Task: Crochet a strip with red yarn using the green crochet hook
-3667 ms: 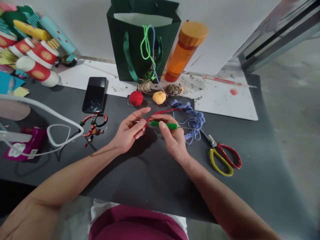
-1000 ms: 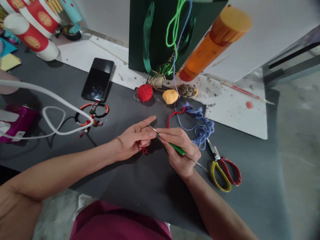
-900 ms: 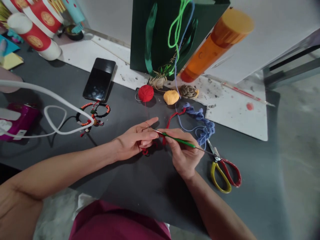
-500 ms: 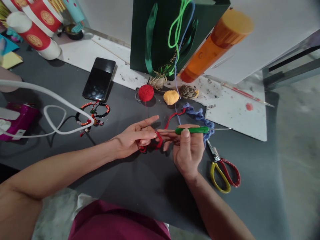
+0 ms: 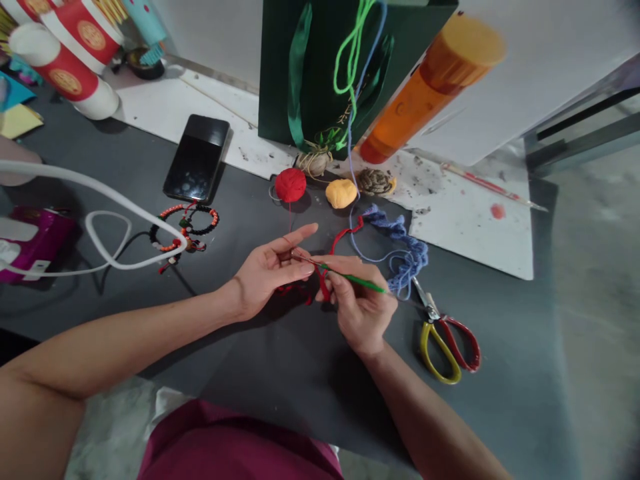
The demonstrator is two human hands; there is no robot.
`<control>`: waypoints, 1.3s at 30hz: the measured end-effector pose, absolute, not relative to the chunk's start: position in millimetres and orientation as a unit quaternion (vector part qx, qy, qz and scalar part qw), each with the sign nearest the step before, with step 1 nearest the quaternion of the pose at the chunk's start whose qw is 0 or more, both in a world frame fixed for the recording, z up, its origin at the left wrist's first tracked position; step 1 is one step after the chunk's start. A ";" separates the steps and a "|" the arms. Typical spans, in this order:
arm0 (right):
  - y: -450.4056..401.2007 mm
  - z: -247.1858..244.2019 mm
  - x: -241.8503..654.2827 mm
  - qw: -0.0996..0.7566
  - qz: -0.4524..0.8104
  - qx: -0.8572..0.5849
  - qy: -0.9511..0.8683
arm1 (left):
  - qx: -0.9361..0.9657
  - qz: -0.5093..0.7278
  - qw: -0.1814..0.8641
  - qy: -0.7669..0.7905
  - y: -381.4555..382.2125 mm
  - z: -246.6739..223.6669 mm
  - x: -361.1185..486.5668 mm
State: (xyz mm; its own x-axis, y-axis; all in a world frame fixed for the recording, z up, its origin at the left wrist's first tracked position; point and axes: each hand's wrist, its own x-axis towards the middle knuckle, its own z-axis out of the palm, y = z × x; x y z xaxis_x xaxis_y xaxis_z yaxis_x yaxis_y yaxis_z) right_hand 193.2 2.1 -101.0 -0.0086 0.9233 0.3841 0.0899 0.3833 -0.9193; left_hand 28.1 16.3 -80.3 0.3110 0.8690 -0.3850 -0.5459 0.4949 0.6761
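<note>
My right hand (image 5: 364,308) is closed round the green handle of a crochet hook (image 5: 363,281), whose thin metal tip points left and touches my left fingers. My left hand (image 5: 270,275) pinches red yarn near that tip, its index finger stretched out above. Red crocheted yarn (image 5: 324,285) hangs between the two hands. A red yarn ball (image 5: 291,185) lies beyond my left hand, its strand running down to it. Beside it are a yellow ball (image 5: 341,193) and a brown yarn bundle (image 5: 376,181). A wavy blue crocheted strip (image 5: 411,257) lies right of my hands.
Scissors (image 5: 440,337) with yellow and red handles lie at the right. Behind stand a dark green bag (image 5: 277,73) and an orange bottle (image 5: 415,100). A black phone (image 5: 197,158), beaded bracelets (image 5: 186,230) and a white cable (image 5: 125,203) are at the left.
My right hand has moved slightly left and turned the hook, so its handle now slopes down to the right. The blue strand has dropped into a loop on the table beside the strip.
</note>
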 end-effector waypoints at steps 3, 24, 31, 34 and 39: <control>4.0 -99.2 194.0 0.553 0.289 -0.389 -0.677 | 0.199 0.447 0.787 0.376 16.0 -81.0 27.7; 6.9 -104.4 193.7 0.572 0.469 -0.452 -0.499 | 0.163 0.375 0.848 0.336 23.4 -86.3 22.3; 9.8 -104.0 195.9 0.559 0.512 -0.428 -0.493 | 0.158 0.361 0.863 0.315 25.3 -84.8 20.5; 8.5 -106.5 196.7 0.562 0.492 -0.427 -0.510 | 0.170 0.363 0.860 0.315 24.7 -85.5 21.5; 7.0 -109.7 198.4 0.578 0.466 -0.425 -0.518 | 0.170 0.367 0.860 0.312 24.7 -85.7 22.2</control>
State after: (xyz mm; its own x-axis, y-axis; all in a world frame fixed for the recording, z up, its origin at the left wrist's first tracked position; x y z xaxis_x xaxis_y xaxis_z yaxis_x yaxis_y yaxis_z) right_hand 198.4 7.0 -109.7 0.0299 0.9788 0.2026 -0.0991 0.2046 -0.9738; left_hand 22.2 24.7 -85.7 0.5356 0.7377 -0.4110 -0.5253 0.6721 0.5219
